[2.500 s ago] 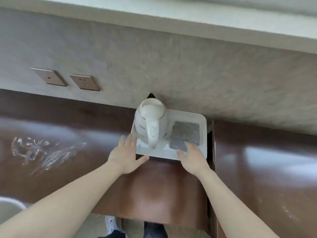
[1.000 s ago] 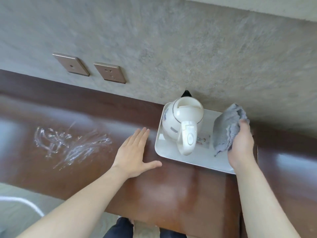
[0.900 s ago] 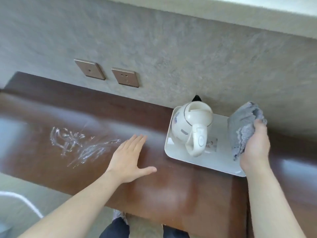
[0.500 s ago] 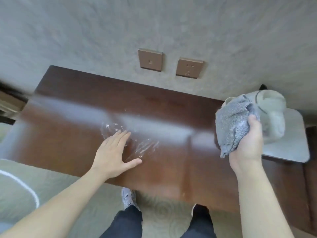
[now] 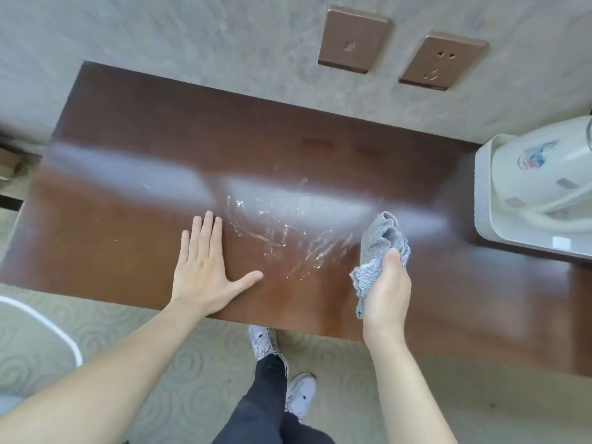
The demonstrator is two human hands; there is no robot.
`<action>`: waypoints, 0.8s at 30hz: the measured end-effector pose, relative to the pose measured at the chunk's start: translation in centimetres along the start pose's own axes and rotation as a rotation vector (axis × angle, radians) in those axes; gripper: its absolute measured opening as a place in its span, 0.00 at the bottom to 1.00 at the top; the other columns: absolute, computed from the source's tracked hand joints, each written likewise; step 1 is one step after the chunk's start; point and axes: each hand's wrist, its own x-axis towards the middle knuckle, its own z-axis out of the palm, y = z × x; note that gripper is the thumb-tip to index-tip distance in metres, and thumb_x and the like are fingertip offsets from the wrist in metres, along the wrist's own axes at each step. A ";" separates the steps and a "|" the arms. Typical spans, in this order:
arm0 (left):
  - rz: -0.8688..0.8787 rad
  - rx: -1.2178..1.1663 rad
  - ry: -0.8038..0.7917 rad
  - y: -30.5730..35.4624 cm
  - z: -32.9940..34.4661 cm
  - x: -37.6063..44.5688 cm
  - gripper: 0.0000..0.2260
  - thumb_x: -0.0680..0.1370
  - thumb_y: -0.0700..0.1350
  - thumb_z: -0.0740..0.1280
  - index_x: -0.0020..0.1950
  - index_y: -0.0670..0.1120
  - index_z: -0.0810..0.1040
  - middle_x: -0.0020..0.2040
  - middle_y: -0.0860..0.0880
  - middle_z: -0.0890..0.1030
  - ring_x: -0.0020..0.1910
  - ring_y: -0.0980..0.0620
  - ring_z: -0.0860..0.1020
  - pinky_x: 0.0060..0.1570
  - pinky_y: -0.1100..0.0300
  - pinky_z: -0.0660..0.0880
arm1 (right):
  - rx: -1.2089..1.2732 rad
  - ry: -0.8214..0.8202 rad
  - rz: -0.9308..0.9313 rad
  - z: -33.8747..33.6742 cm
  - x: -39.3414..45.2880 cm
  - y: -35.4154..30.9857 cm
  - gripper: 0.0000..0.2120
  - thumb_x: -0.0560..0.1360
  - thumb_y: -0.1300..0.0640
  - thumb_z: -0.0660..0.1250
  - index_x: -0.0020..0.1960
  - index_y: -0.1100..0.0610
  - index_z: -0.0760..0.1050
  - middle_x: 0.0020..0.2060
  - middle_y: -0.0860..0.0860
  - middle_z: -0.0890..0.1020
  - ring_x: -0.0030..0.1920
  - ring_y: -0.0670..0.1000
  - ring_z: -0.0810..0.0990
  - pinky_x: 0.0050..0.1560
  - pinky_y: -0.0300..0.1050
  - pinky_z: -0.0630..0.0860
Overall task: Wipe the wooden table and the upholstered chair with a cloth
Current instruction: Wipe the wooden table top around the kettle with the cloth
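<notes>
A dark glossy wooden table point(image 5: 128, 161) runs along the wall, with a patch of whitish wet smears point(image 5: 282, 232) near its middle. My left hand point(image 5: 205, 267) lies flat on the table, fingers spread, just left of the smears. My right hand point(image 5: 386, 286) grips a bunched grey cloth point(image 5: 381, 241), held just right of the smears and low over the table. Whether the cloth touches the wood I cannot tell. No upholstered chair can be made out.
A white tray point(image 5: 483, 200) with a white electric kettle point(image 5: 541, 174) stands on the table at the right. Two bronze wall plates point(image 5: 352, 38) sit on the wall above. Patterned carpet point(image 5: 128, 341) and my legs are below the table's front edge.
My right hand lifted the grey cloth off the tray and carried it left, down toward the smeared patch. My left hand slid left along the table. The view shifted left.
</notes>
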 end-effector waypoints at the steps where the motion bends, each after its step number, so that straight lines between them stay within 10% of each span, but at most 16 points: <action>1: -0.005 0.013 0.007 0.1 0.5 0.1 0.60 0.67 0.83 0.43 0.83 0.39 0.48 0.83 0.43 0.44 0.82 0.45 0.40 0.79 0.44 0.40 | -0.029 0.020 -0.057 -0.1 -0.3 0.6 0.24 0.75 0.37 0.50 0.46 0.50 0.79 0.39 0.44 0.82 0.40 0.41 0.79 0.48 0.51 0.73; 12: -0.002 0.059 0.147 0.0 2.7 0.9 0.54 0.72 0.79 0.41 0.83 0.39 0.51 0.83 0.44 0.49 0.82 0.45 0.44 0.79 0.44 0.43 | -0.085 0.307 -0.439 0.0 -2.1 7.3 0.25 0.81 0.45 0.50 0.66 0.59 0.75 0.61 0.52 0.81 0.62 0.53 0.78 0.64 0.44 0.71; 16: 0.006 0.046 0.164 -0.1 3.0 1.0 0.53 0.72 0.78 0.43 0.83 0.39 0.53 0.83 0.43 0.50 0.82 0.45 0.46 0.79 0.44 0.44 | -0.302 0.104 -0.699 2.0 -4.4 10.5 0.25 0.83 0.51 0.51 0.77 0.60 0.61 0.77 0.48 0.64 0.78 0.52 0.61 0.78 0.51 0.55; 24: 0.016 0.085 0.186 -0.2 3.1 1.1 0.52 0.73 0.77 0.45 0.82 0.38 0.53 0.83 0.43 0.51 0.82 0.44 0.47 0.79 0.42 0.46 | -0.885 -0.122 -0.623 6.0 -6.3 13.4 0.32 0.83 0.39 0.37 0.81 0.57 0.42 0.81 0.54 0.42 0.79 0.60 0.38 0.75 0.62 0.40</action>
